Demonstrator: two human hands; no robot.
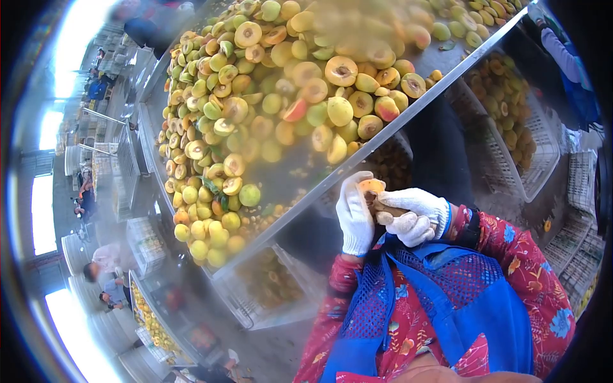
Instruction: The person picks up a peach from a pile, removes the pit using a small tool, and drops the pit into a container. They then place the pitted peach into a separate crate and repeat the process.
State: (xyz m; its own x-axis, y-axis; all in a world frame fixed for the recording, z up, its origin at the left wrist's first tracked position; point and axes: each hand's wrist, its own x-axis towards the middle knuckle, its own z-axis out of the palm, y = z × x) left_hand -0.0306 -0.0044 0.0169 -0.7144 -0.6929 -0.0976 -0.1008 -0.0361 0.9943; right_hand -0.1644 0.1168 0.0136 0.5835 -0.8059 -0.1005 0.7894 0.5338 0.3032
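Observation:
My left hand (355, 214), in a white knit glove, is closed around a halved peach (371, 186) with orange flesh, just off the table's near edge. Beside it my right hand (418, 214), gloved too, is closed on a small tool with a brownish handle (391, 209); its tip meets the fruit and is hidden between the hands. Beyond them, a big heap of yellow-green and reddish halved and whole peaches (341, 71) covers much of the metal table (281, 220). Part of the view over the heap is blurred.
Below the table edge stands a crate (242, 306) with fruit pieces. Another white crate (530, 182) of peach halves is at the right, near a person's sleeve (562, 51). Stacked crates (582, 182) stand farther right. Other people and a fruit-laden table (150, 319) are at the left.

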